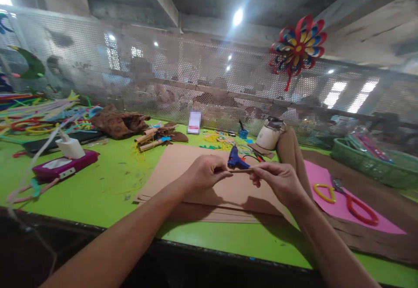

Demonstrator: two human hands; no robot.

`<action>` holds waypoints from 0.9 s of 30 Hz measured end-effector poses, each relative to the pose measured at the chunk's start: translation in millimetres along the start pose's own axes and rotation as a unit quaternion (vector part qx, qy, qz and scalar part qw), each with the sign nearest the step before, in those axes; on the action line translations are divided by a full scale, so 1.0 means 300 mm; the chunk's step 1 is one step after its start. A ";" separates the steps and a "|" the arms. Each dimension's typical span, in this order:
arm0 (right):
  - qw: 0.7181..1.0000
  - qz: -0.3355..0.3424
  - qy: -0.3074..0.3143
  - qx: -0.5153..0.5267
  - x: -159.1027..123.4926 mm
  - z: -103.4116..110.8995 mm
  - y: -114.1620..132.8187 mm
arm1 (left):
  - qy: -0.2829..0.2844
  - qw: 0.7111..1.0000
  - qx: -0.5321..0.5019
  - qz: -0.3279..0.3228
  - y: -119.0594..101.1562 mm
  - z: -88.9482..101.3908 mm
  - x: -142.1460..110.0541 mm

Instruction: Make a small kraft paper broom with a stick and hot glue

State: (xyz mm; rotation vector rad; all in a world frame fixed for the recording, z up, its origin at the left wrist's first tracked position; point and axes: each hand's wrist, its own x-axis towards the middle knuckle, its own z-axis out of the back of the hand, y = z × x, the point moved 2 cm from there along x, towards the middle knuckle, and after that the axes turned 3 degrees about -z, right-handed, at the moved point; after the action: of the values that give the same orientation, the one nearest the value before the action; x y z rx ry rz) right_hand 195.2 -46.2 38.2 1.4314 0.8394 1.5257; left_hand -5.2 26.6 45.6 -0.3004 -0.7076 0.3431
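Between my two hands stretches a thin brown strip (241, 171), perhaps paper or card, seen nearly edge-on. My left hand (209, 170) pinches one end, with fingers curled. The other end sits between the thumb and fingers of my right hand (277, 177). Both hands are above a stack of light brown paper sheets (183, 159). Just behind the strip a blue glue gun (235, 158) lies on the sheets, its lower part partly hidden by my right fingertips.
Red and yellow handled scissors (339, 188) lie on pink paper (315, 172) at right, near a green basket (388, 170). A purple power strip (65, 166) with a white charger is at left. Behind stand a phone (194, 122), a white pot (268, 135) and a perforated metal screen (202, 61).
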 end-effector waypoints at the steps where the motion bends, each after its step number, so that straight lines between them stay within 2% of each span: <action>1: 1.000 0.002 -0.002 0.001 -0.001 0.002 0.003 | -0.008 1.000 0.005 -0.009 0.001 0.003 -0.001; 7: 0.999 0.027 -0.020 -0.015 -0.008 0.017 0.005 | -0.045 0.995 0.034 -0.077 -0.010 0.029 -0.002; 12: 0.997 0.056 -0.044 0.030 -0.008 0.031 0.000 | -0.061 0.990 0.049 -0.121 -0.037 0.051 -0.004; 19: 0.997 0.049 -0.056 0.025 -0.013 0.025 0.016 | -0.070 0.990 0.036 -0.119 -0.059 0.062 -0.009; 27: 0.997 0.056 -0.044 0.006 -0.022 0.023 0.028 | -0.066 0.990 0.048 -0.119 -0.048 0.060 -0.006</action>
State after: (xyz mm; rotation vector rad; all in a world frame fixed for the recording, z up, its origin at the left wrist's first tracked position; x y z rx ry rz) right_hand 200.8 -56.2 44.0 1.5655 0.7280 1.5310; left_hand -15.8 15.5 63.0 -0.1006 -0.8453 0.1698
